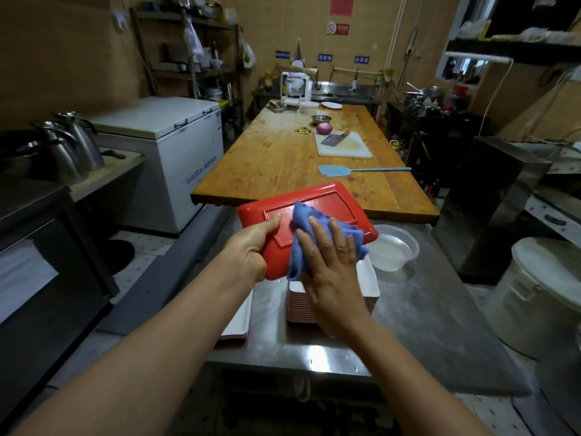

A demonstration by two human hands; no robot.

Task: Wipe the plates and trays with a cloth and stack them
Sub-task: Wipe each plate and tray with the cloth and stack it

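Tray [317, 204], red, aloft over stack [366, 280]; my left hand [251, 250] clamps its near edge, right hand [327, 262] flat, fingers spread on cloth [301, 215]. One-sided grip; hard wiping could tip it onto plates

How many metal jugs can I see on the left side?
2. Both jugs stand side by side on the left counter, beside the white freezer: one nearer the camera, one behind it. Others may be hidden outside the picture.

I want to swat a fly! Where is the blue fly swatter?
The light blue plastic fly swatter lies flat on the long wooden table, towards its right side, just nearer than the white cutting board and beyond the red tray.
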